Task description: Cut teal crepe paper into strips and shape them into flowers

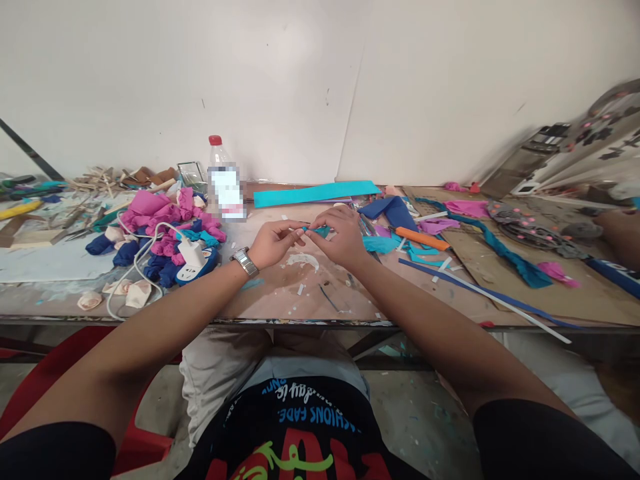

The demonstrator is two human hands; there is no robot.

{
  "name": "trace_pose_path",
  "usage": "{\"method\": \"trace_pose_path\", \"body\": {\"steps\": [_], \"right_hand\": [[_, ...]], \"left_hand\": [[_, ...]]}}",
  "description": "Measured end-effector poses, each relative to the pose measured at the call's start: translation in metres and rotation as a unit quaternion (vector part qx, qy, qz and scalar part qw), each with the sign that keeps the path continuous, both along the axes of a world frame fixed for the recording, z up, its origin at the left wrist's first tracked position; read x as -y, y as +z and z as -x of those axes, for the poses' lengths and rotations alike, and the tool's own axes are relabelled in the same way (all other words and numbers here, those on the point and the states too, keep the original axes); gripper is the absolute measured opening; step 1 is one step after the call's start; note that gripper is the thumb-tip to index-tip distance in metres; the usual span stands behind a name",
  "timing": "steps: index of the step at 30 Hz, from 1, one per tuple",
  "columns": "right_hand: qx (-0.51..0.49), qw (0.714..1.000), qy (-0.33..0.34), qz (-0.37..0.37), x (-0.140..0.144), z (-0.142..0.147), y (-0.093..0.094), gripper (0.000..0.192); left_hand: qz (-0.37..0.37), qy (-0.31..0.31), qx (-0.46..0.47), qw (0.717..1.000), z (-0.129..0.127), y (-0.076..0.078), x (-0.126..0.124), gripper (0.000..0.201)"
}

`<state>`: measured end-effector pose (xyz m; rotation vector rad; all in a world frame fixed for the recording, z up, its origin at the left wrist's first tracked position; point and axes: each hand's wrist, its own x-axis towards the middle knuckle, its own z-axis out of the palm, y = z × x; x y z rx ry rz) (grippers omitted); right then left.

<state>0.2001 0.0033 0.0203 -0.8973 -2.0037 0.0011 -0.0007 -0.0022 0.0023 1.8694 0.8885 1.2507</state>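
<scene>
My left hand (274,241) and my right hand (337,235) meet over the middle of the worn table (280,300). Both pinch a small teal paper piece (320,231) between their fingertips, just above the tabletop. A thin white stick end shows at the left fingers. A metal watch (245,261) sits on my left wrist. Below the hands lies a curved white scrap (304,260).
A pile of pink, blue and teal rolled paper pieces (167,230) with a white power strip (193,263) lies left. A plastic bottle (223,179) stands behind. A long teal strip (315,193), blue paper (393,210), an orange-handled tool (423,239) and a teal ribbon (500,250) lie right.
</scene>
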Motion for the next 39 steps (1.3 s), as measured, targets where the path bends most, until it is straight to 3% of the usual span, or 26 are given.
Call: {"method": "trace_pose_path", "body": {"steps": [24,32,39], "right_hand": [[0.036,0.999,0.029,-0.006,-0.0077,-0.0038,-0.0062,0.023],[0.008,1.000,0.027,0.003,-0.0066,-0.0020,-0.0058,0.023],[0.009,1.000,0.024,-0.001,-0.0066,-0.0018,-0.0061,0.023]], "left_hand": [[0.031,-0.052,-0.001,0.998,0.0002,-0.0014,-0.0022,0.048],[0.028,-0.008,0.016,0.999,-0.0005,-0.0015,-0.0026,0.045],[0.045,-0.026,0.038,0.998,-0.0006,-0.0009,-0.0022,0.046]]}}
